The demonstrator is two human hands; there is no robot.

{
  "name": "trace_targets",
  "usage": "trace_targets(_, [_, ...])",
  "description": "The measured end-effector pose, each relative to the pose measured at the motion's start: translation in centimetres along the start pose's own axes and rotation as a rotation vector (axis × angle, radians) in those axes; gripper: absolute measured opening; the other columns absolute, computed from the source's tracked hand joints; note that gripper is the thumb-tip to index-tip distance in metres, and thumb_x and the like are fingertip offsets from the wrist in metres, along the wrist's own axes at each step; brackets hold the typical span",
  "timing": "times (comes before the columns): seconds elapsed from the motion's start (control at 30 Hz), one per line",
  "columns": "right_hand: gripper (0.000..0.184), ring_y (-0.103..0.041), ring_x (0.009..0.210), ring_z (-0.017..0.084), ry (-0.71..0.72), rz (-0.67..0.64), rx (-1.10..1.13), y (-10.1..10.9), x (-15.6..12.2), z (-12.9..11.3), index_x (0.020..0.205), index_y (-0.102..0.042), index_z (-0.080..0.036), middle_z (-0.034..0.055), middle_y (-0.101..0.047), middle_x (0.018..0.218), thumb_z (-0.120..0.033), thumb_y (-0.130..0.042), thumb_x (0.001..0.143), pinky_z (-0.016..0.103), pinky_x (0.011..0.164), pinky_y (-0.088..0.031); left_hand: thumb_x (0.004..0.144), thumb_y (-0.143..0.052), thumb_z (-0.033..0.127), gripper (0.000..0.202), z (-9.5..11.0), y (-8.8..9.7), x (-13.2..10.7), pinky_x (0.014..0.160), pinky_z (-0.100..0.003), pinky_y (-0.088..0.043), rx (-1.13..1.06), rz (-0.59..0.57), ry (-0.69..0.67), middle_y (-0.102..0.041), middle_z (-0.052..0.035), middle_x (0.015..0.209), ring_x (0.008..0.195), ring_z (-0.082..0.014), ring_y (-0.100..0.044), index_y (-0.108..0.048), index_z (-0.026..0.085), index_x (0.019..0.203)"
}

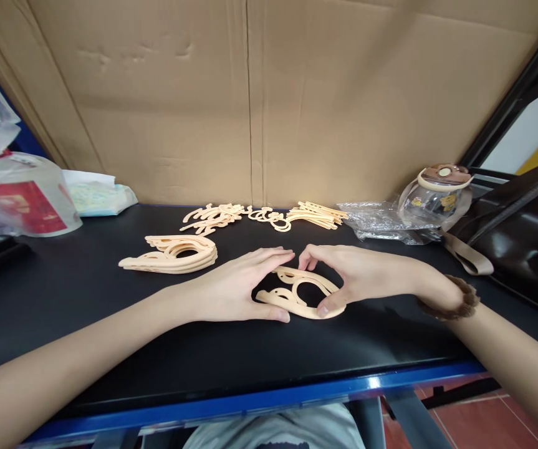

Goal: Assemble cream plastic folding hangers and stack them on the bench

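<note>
A cream-coloured folding hanger [307, 304], its two arms folded side by side round a ring-shaped opening, lies low over the black table between my hands. My left hand [235, 284] wraps its left end, fingers along the far arm and thumb by the near arm. At the right end, my right hand [353, 274] grips it, thumb on the near curve and bent fingers behind the far arm. To the left of my hands lies a neat stack of similar folded hangers [189, 265].
Along the back lie loose hook-like pieces [217, 217], rings [271, 218] and straight bars [318, 215]. Clear plastic bags [381, 224], a transparent bottle [434, 196] and a dark leather bag [525, 231] stand right. A white-and-red package [30, 199] and tissue pack [100, 196] are left. Cardboard [179, 112] rises behind.
</note>
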State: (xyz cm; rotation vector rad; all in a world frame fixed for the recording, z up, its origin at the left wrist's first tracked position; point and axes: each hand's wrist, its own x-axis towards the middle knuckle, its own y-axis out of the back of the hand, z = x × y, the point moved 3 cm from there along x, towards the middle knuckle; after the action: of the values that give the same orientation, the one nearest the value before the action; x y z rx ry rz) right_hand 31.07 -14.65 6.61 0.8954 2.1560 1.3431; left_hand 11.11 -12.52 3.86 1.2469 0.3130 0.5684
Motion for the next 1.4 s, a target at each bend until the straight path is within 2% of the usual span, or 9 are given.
trace_targets(0.23, [0.042, -0.059, 0.088, 0.020, 0.036, 0.056, -0.062, -0.2, 0.1, -0.5, 0.115, -0.054, -0.025, 0.0027, -0.063, 0.103, -0.041, -0.067, 0.078, 0.031, 0.077, -0.044, 0.082, -0.061, 0.052, 0.068, 1.0, -0.1, 0.0, 0.091, -0.030, -0.046, -0.118, -0.009, -0.012, -0.050, -0.0050, 0.134, 0.116, -0.0225, -0.053, -0.035, 0.029, 0.140])
trace_targets(0.53, [0.042, -0.046, 0.115, 0.022, 0.168, 0.050, -0.139, -1.0, 0.6, -1.3, 0.129, -0.055, -0.033, 0.0058, -0.046, 0.133, -0.049, -0.049, 0.091, 0.037, 0.096, -0.040, 0.077, -0.054, 0.069, 0.087, 0.0, 0.5, -0.3, 0.096, -0.036, -0.042, -0.025, 0.033, 0.079, -0.047, -0.0091, 0.138, 0.122, -0.0270, -0.050, -0.023, 0.027, 0.147])
trace_targets(0.67, [0.046, -0.044, 0.115, 0.023, 0.152, 0.002, -0.103, -1.4, 0.7, -1.3, 0.131, -0.053, -0.034, 0.0061, -0.042, 0.134, -0.054, -0.046, 0.090, 0.039, 0.096, -0.040, 0.076, -0.050, 0.073, 0.094, -0.1, 0.0, -0.2, 0.101, -0.038, -0.037, -0.025, 0.035, 0.135, -0.039, -0.0126, 0.145, 0.132, -0.0307, -0.038, -0.018, 0.023, 0.150])
trace_targets(0.77, [0.044, -0.045, 0.116, 0.022, 0.163, -0.005, -0.073, -1.3, 0.7, -1.1, 0.132, -0.052, -0.034, 0.0061, -0.044, 0.133, -0.051, -0.043, 0.093, 0.039, 0.096, -0.041, 0.079, -0.051, 0.070, 0.091, 0.0, -0.2, -0.2, 0.098, -0.035, -0.039, -0.040, 0.038, 0.120, -0.043, -0.0111, 0.143, 0.130, -0.0296, -0.042, -0.016, 0.026, 0.150])
trace_targets(0.97, [0.033, -0.051, 0.115, 0.019, 0.203, 0.237, -0.051, -0.1, 1.0, -0.2, 0.120, -0.060, -0.026, 0.0059, -0.055, 0.124, -0.041, -0.045, 0.095, 0.036, 0.101, -0.040, 0.076, -0.060, 0.062, 0.088, 0.6, 0.5, -0.4, 0.084, -0.031, -0.045, 0.039, 0.026, 0.085, -0.056, -0.0075, 0.121, 0.106, -0.0258, -0.058, -0.023, 0.029, 0.148])
trace_targets(1.07, [0.028, -0.055, 0.110, 0.020, 0.190, 0.377, -0.087, 0.6, 1.0, 0.4, 0.112, -0.063, -0.023, 0.0063, -0.060, 0.117, -0.039, -0.047, 0.094, 0.037, 0.097, -0.042, 0.077, -0.061, 0.058, 0.083, 0.5, 0.9, -0.5, 0.086, -0.032, -0.045, 0.047, 0.019, 0.097, -0.056, -0.0068, 0.124, 0.107, -0.0258, -0.058, -0.027, 0.029, 0.147])
trace_targets(1.17, [0.025, -0.057, 0.107, 0.020, 0.151, 0.496, -0.113, 1.4, 0.7, 0.9, 0.109, -0.063, -0.022, 0.0059, -0.063, 0.113, -0.037, -0.049, 0.093, 0.036, 0.094, -0.043, 0.074, -0.065, 0.055, 0.088, 0.1, 2.6, -0.7, 0.096, -0.033, -0.041, 0.058, 0.099, 0.106, -0.053, -0.0072, 0.132, 0.117, -0.0266, -0.053, -0.027, 0.025, 0.147])
trace_targets(1.27, [0.024, -0.058, 0.103, 0.021, 0.099, 0.565, -0.136, 2.1, 0.5, 1.5, 0.105, -0.063, -0.022, 0.0055, -0.065, 0.109, -0.036, -0.049, 0.093, 0.036, 0.090, -0.044, 0.075, -0.064, 0.053, 0.082, -0.8, 6.2, -1.3, 0.099, -0.033, -0.039, 0.079, 0.224, 0.135, -0.055, -0.0065, 0.132, 0.117, -0.0241, -0.052, -0.033, 0.020, 0.144])
trace_targets(1.4, [0.024, -0.059, 0.101, 0.021, 0.070, 0.509, -0.167, 1.9, 0.6, 2.0, 0.104, -0.063, -0.022, 0.0055, -0.064, 0.108, -0.037, -0.048, 0.094, 0.036, 0.088, -0.046, 0.077, -0.060, 0.058, 0.080, -3.5, 10.9, -3.4, 0.098, -0.038, -0.040, 0.194, 0.242, 0.328, -0.052, -0.0030, 0.136, 0.117, -0.0239, -0.052, -0.032, 0.025, 0.143])
